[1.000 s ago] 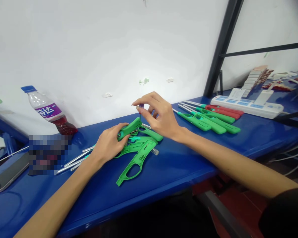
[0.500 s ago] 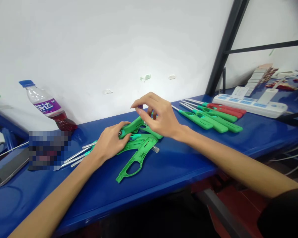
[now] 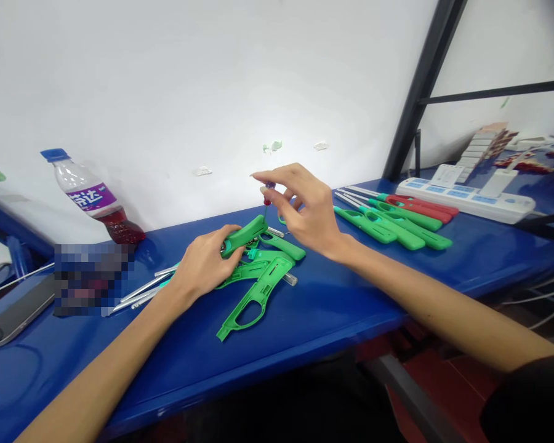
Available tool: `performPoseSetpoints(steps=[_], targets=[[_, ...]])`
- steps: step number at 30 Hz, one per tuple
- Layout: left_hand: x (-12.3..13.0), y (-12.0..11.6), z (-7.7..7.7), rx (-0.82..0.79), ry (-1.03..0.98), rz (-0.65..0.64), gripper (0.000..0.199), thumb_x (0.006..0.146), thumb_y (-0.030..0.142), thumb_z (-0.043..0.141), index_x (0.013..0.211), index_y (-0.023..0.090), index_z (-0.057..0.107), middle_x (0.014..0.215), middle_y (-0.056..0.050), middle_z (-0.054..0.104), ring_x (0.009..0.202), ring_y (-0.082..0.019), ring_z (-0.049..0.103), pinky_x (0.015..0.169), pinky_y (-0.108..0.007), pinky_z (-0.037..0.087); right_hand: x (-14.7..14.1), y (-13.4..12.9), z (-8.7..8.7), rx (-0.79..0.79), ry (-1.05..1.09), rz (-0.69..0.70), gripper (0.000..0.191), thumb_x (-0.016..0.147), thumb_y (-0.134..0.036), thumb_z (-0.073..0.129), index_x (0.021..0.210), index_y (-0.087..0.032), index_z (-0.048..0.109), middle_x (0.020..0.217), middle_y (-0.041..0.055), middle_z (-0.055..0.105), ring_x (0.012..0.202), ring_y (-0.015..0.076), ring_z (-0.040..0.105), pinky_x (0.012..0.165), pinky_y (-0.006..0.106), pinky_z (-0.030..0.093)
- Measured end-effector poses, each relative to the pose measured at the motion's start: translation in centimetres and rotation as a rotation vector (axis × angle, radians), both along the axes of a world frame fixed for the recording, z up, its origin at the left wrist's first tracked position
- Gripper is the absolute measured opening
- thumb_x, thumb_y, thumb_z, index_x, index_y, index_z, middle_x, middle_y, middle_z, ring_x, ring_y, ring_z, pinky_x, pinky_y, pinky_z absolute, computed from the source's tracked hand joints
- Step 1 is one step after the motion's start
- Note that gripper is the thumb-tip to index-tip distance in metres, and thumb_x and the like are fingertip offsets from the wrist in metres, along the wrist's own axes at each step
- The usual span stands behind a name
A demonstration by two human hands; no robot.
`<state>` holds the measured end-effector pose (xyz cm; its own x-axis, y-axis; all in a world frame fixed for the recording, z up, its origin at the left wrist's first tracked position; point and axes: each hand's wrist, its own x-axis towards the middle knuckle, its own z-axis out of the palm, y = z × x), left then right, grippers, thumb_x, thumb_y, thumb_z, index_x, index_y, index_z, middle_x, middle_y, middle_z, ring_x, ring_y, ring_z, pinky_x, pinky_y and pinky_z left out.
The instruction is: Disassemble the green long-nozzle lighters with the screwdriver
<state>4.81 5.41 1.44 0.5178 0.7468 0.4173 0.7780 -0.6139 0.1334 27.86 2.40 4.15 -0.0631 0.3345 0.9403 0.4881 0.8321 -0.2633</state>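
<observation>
**Green handle (image 3: 247,235) under the screwdriver (image 3: 268,198): work part-way, loose parts outstanding**

1. Work surface. The blue table (image 3: 180,366) carries all parts. A drink bottle (image 3: 92,200) stands tilted in view at the far left; a white power strip (image 3: 466,200) lies at the far right.

2. Whole units. A row of green and red lighters (image 3: 404,234) lies on the right side, well apart from the hands. Each appears complete, with handle and metal tube joined where visible. Whether these units are finished or awaiting work cannot be told.

3. Hands. The left hand (image 3: 207,263) is curled firmly around the near part of the green handle, with no slack visible. The right hand (image 3: 311,212) pinches the screwdriver's grip between thumb and forefinger; its other fingers are loosely bent and hold nothing visible.

4. Loose parts. Several metal tubes (image 3: 141,294) lie beyond the left forearm. A green half shell (image 3: 268,283), hollow side up, rests just in front of the held handle, among other green pieces. By this evidence, part of the batch remains unassembled or taken apart.

5. Point of work. The green handle is raised above the pile, between the two hands. The screwdriver stands nearly upright, its thin shaft meeting the handle's far end. Judged from this, fastening work there is in progress and incomplete. Whether the tip is seated in a screw, and in which direction it turns, cannot be told.
</observation>
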Motion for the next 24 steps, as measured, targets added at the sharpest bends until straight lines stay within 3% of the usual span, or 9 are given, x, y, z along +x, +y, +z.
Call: performPoseSetpoints(steps=[4, 11, 18, 24], targets=[[-0.01, 0.08, -0.08, -0.009, 0.008, 0.013, 0.04, 0.094, 0.044, 0.058, 0.128, 0.024, 0.061, 0.086, -0.004, 0.074, 0.076, -0.024, 0.068, 0.07, -0.034, 0.047, 0.04, -0.04, 0.08, -0.011, 0.001, 0.015, 0.03, 0.104, -0.019, 0.05, 0.129, -0.025, 0.065, 0.118, 0.0027, 0.07, 0.079, 0.0099, 0.067, 0.074, 0.026, 0.06], [-0.21, 0.13, 0.35, -0.013, -0.01, 0.025, 0.038, 0.095, 0.045, 0.057, 0.127, 0.025, 0.061, 0.075, 0.0, 0.072, 0.07, -0.024, 0.068, 0.068, -0.033, 0.047, 0.02, -0.24, 0.07, -0.03, 0.002, -0.077, 0.023, 0.101, -0.03, 0.062, 0.123, -0.024, 0.068, 0.119, 0.0035, 0.066, 0.07, 0.0081, 0.061, 0.074, 0.028, 0.059], [-0.19, 0.07, 0.51, -0.015, -0.009, 0.03, 0.039, 0.094, 0.045, 0.056, 0.127, 0.024, 0.061, 0.079, -0.002, 0.073, 0.073, -0.025, 0.07, 0.069, -0.034, 0.048, 0.03, -0.21, 0.1, -0.042, -0.016, -0.012, 0.032, 0.104, -0.02, 0.052, 0.133, -0.027, 0.063, 0.119, 0.0013, 0.071, 0.087, 0.0111, 0.068, 0.077, 0.025, 0.06], [-0.19, -0.01, 0.65, -0.026, -0.009, 0.025, 0.038, 0.095, 0.046, 0.056, 0.124, 0.024, 0.062, 0.084, -0.003, 0.075, 0.071, -0.024, 0.071, 0.068, -0.034, 0.049, -0.1, -0.36, 0.19, -0.055, 0.03, -0.049, 0.02, 0.1, -0.032, 0.063, 0.117, -0.024, 0.07, 0.109, -0.0001, 0.073, 0.071, 0.0083, 0.065, 0.066, 0.022, 0.058]])
